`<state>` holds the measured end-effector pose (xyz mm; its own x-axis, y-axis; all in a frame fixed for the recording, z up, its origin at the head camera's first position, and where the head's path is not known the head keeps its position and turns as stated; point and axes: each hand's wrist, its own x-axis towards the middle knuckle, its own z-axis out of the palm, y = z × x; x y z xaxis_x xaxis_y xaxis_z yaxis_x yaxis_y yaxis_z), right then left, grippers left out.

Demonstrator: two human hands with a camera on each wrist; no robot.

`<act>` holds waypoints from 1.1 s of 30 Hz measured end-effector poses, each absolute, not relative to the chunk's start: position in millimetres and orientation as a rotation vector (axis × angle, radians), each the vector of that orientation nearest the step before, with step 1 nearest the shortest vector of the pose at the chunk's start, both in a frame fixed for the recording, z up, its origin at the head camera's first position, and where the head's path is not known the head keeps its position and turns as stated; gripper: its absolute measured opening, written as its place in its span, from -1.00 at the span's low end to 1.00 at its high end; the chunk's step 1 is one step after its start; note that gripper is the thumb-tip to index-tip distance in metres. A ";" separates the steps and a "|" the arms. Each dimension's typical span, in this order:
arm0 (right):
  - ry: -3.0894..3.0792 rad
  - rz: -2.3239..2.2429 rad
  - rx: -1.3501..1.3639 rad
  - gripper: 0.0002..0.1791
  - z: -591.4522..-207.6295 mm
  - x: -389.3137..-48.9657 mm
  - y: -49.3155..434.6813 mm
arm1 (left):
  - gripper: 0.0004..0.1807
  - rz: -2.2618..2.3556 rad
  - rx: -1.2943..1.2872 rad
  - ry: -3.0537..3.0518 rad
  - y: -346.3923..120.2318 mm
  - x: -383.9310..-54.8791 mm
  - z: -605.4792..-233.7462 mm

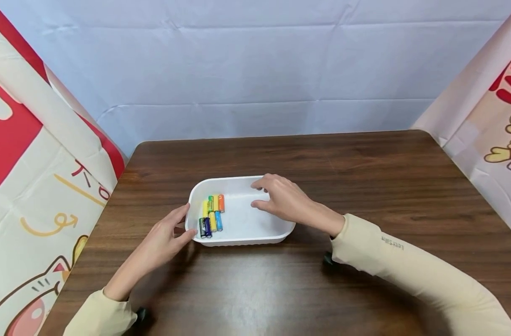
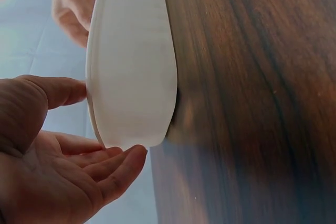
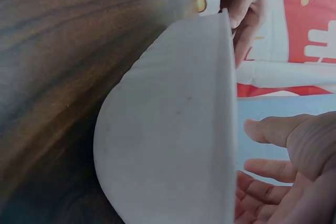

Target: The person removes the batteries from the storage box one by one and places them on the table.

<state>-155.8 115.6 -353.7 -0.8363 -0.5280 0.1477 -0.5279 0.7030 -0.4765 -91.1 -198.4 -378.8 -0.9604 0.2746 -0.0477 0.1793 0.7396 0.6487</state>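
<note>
Left of the middle of the bench (image 1: 365, 186), a white plastic tray (image 1: 243, 228) stands on the wood, its long sides running left to right. Small cylindrical batteries (image 1: 213, 221) lie side by side at the tray's left end in two rows. An orange battery (image 1: 221, 203) ends the far row on the right, with yellow and green ones to its left. A light-blue battery (image 1: 219, 221) ends the near row on the right, with a yellow one, a dark-blue battery (image 1: 208, 227) and a dark-green one to its left.

The left hand (image 1: 165, 235) rests against the tray's left end, its thumb at the near-left rim and its fingers relaxed along the end wall, not clenched. The right hand (image 1: 287, 198) hangs over the right part of the tray, thumb and fingers parted with nothing between them; whether any fingertip touches the tray cannot be told.

The step in hand appears to be steadying the tray while the right hand is free over it. The next move seems to call for the left hand to keep the tray from sliding, and for the right fingers to close with care, whether on a battery or the rim.
</note>
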 end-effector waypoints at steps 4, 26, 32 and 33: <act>2.753 -0.835 -0.899 -0.52 -357.0 -174.6 98.6 | -0.23 1.024 0.384 2.795 -199.1 -91.7 -377.9; 2.542 -0.846 -0.901 -0.42 -382.2 -208.4 47.7 | -0.16 1.067 0.513 2.773 -204.8 -92.4 -378.6; 2.478 -0.952 -0.836 -0.37 -388.1 -210.0 42.5 | -0.16 1.076 0.513 2.765 -204.6 -92.8 -378.3; 2.468 -0.968 -0.825 -0.38 -388.8 -210.6 41.8 | -0.16 1.073 0.514 2.768 -204.4 -92.9 -378.3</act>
<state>-210.6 41.8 -388.8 -0.7631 -0.6356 -0.1172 -0.3865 0.5941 -0.7055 -92.9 -204.4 -378.3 -0.9338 0.3578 0.0030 0.2663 0.6892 0.6738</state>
